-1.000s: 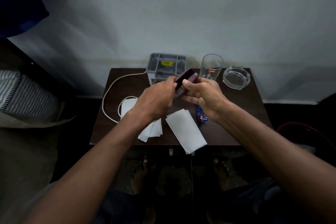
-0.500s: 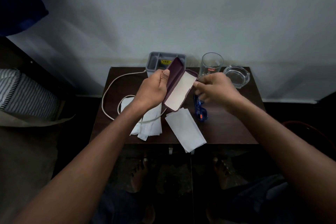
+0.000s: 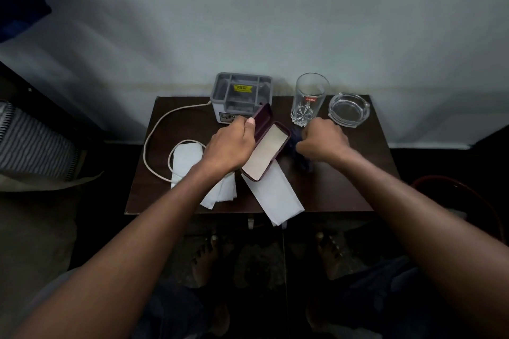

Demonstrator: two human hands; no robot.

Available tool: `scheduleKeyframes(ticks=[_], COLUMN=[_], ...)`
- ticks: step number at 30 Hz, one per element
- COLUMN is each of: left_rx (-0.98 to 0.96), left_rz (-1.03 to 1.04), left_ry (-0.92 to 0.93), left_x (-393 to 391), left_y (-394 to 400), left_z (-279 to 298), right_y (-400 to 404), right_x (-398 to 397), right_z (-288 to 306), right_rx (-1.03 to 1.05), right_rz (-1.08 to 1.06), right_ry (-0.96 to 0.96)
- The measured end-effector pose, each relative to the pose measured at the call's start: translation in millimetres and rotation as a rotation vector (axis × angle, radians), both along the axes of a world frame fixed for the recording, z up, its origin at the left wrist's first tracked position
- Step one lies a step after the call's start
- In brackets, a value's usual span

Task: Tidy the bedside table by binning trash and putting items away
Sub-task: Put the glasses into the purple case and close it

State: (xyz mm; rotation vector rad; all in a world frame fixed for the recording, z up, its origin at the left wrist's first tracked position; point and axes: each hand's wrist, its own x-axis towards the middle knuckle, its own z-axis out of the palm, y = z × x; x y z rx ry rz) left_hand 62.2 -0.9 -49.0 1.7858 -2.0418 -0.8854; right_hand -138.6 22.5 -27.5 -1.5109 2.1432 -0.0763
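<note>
Maroon spectacle case (image 3: 265, 150) sits open at the centre of the frame, held above the dark table (image 3: 355, 173), its pale lining facing up and its lid tilted toward the upper left. The left hand (image 3: 230, 147) grips the case along its left edge, thumb pressed on the lid. Just right of the case, the right hand (image 3: 322, 140) is curled around a dark blue object (image 3: 301, 162) that is too blurred to identify. Below the case lie two white tissues (image 3: 275, 195), one reaching past the table's front edge. A cream cable (image 3: 154, 135) loops at the left. Along the back edge stand a grey organiser (image 3: 242, 96), a drinking glass (image 3: 309, 99) and a glass ashtray (image 3: 348, 110).
</note>
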Motion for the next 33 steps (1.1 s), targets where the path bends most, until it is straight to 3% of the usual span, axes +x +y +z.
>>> scheduleKeyframes(ticks=[6,10,14,19,27,33], left_rx=[0.036,0.067,0.104,0.053,-0.331,0.006], left_rz=[0.015,-0.089,-0.181,-0.243,-0.190,-0.244], left_ry=[-0.069,-0.092,-0.070,-0.136,-0.126,-0.103], left_x=[6.2,7.8,5.4,6.3,5.2,22.7], left_y=[-4.3,-6.7,-5.3,-4.3,5.0,10.0], left_z=[-1.4,-4.9,-4.3,-6.2,11.0,12.1], right_y=[1.1,-0.9,-5.6,-7.6,-11.3,-13.6], right_x=[-22.5,-21.9,-7.2,7.2,17.8,23.8], right_z=[24.1,24.3,13.0,-2.3,-23.5,-25.9], right_rx=[-0.152,-0.183,-0.145,-0.099,-0.086,0.047], right_rz=[-0.003,0.155,0.388,0.470,0.320,0.155], right_ry=[0.106,-0.079,-0.122,-0.206,-0.363,-0.615])
